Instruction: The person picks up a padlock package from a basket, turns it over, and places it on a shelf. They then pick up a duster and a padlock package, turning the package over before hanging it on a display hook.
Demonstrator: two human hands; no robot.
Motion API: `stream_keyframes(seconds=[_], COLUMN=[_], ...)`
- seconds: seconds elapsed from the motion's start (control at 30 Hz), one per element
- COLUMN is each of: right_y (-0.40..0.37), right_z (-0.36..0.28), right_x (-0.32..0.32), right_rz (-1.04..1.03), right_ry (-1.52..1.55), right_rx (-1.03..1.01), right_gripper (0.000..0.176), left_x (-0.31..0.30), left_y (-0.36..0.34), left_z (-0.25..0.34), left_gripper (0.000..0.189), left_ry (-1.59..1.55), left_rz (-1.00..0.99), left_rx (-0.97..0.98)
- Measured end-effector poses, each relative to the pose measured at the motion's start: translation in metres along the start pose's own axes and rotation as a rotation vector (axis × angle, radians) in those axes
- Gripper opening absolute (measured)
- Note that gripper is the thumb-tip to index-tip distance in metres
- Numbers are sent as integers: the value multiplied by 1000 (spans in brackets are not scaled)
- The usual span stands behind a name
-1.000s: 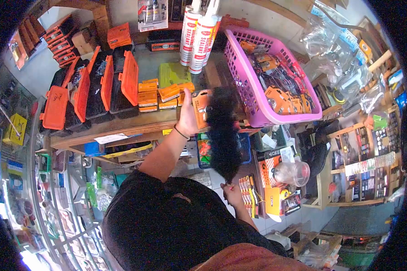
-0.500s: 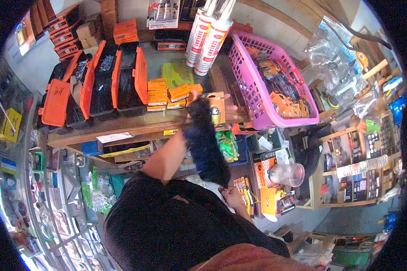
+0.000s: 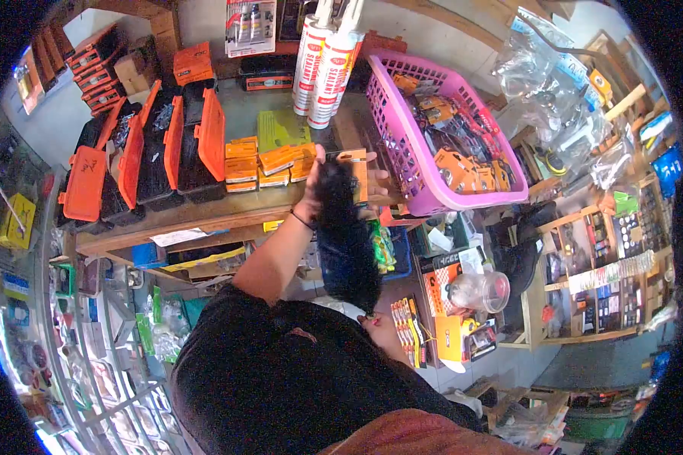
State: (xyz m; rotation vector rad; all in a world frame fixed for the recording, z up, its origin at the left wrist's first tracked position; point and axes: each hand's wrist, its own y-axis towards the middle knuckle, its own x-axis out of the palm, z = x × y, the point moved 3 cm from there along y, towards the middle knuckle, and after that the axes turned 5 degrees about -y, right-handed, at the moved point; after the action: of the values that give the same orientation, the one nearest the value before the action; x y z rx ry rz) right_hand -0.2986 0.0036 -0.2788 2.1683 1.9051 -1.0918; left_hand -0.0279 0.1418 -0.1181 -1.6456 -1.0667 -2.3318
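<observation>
My left hand point(image 3: 308, 199) reaches over the tabletop with its fingers around a small orange carded package point(image 3: 362, 173). Its fingertips show past the package's right edge. A black fluffy duster point(image 3: 349, 250) stretches up from my right hand point(image 3: 382, 331), and its far end covers part of the package and of my left hand. The right hand is closed around the duster's lower end, low in front of my body. Just left of my left hand, small orange boxes point(image 3: 275, 159) are stacked beside a yellow-green flat item point(image 3: 284, 130).
A pink basket point(image 3: 463, 203) of carded packages stands to the right of my left hand. Two silicone sealant tubes point(image 3: 331, 80) stand behind. Black cases with orange lids point(image 3: 210, 140) line the left. Below are a clear jar point(image 3: 487, 292) and an open orange box point(image 3: 452, 341).
My view has shifted slightly, so the table's goods sit further left. The duster's far end now covers more of the package, which stays in my left hand.
</observation>
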Motion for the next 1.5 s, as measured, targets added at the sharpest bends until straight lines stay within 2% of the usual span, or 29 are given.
stream_keyframes(seconds=[0.07, 0.13, 0.17, 0.23, 0.3, 0.37, 0.4, 0.43, 0.47, 0.53, 0.57, 0.63, 0.67, 0.7, 0.77, 0.8, 0.9, 0.93, 0.97, 1.03, 1.1, 1.17, 1.2, 1.23, 1.3, 1.37, 1.43, 1.47, 1.5], right_y=[2, 2, 2, 4, 22, 29, 31, 33, 15, 22, 25, 29, 30, 31, 35, 40, 50, 51, 51, 26, 21, 37, 39, 39, 37, 40, 42, 42, 43], right_z=[-7, -17, -24, -26, -4, 10, 12, 13, -31, -22, -18, -10, -7, -1, 8, 14, 31, 33, 32, -18, -31, -1, 7, 12, 6, 10, 17, 17, 15], right_x=[-10, -15, -17, -22, -25, -21, -19, -18, -30, -30, -31, -25, -23, -22, -22, -23, -19, -16, -14, -30, -34, -24, -21, -17, -17, -23, -23, -20, -17], right_rz=[-28, -39, -43, -21, 9, 19, 34, 51, -59, -80, -101, -108, -108, -113, -11, -11, -89, -40, 12, 39, 30, -18, -61, -69, -45, -60, -81, -47, -10], right_ry=[136, 84, 29, -20, -26, 100, 32, -35, -62, -66, -80, 70, 225, 226, -106, -102, 79, 59, 40, -37, 118, 185, 244, 240, 79, 83, 83, 92, 104], right_rx=[48, 16, -17, -48, -75, -41, -91, -141, -73, -80, -85, -87, -89, -90, -232, -237, -70, -121, -169, -222, -257, -158, -59, -55, -211, -177, -143, -142, -144], right_gripper=[31, 33, 36, 40, 42, 44, 44, 44, 43, 44, 44, 43, 42, 42, 39, 39, 36, 36, 36, 37, 37, 38, 38, 38, 38, 36, 35, 34, 34], left_x=[2, -3, -2, 4, -3, -16, -17, -18, -14, -18, -13, -18, -14, -15, -6, -12, -8, -32, -29, -8, -4, -1, -17, -35, -3, -24, -7, -8, -8], left_y=[6, 9, 11, 16, 13, 8, 10, 8, 9, 12, 10, 11, 10, 9, 12, 20, 10, 5, 5, 14, 22, 10, 7, 5, 12, 13, 9, 11, 13], left_z=[0, -3, -5, -6, -6, -2, -4, -2, -4, -6, -6, -6, -6, -7, -11, -5, -8, -1, -3, -12, -10, -10, -3, -1, -16, -6, -10, -8, -7], left_gripper=[88, 82, 82, 81, 85, 93, 99, 99, 98, 96, 96, 97, 97, 97, 97, 97, 98, 96, 96, 95, 91, 83, 76, 83, 94, 99, 96, 95, 95], left_ry=[42, -218, -212, 168, 74, 309, 330, 339, 295, 102, 119, 258, -301, -299, 192, 198, -115, 455, 458, 138, 103, 186, 18, -49, 63, 131, 235, -188, -188], left_rz=[-11, 305, 310, 154, 109, 527, 551, 554, 357, 34, 112, 485, 234, 236, 168, -25, 329, 652, 657, 215, -74, 362, 341, 374, 236, 41, 393, 323, 318], left_rx=[9, 130, 134, 56, -12, 257, 234, 233, 152, 11, 24, 277, 169, 173, 52, 1, 169, 264, 249, 19, -90, 95, 161, 178, 21, -35, 116, 188, 193])
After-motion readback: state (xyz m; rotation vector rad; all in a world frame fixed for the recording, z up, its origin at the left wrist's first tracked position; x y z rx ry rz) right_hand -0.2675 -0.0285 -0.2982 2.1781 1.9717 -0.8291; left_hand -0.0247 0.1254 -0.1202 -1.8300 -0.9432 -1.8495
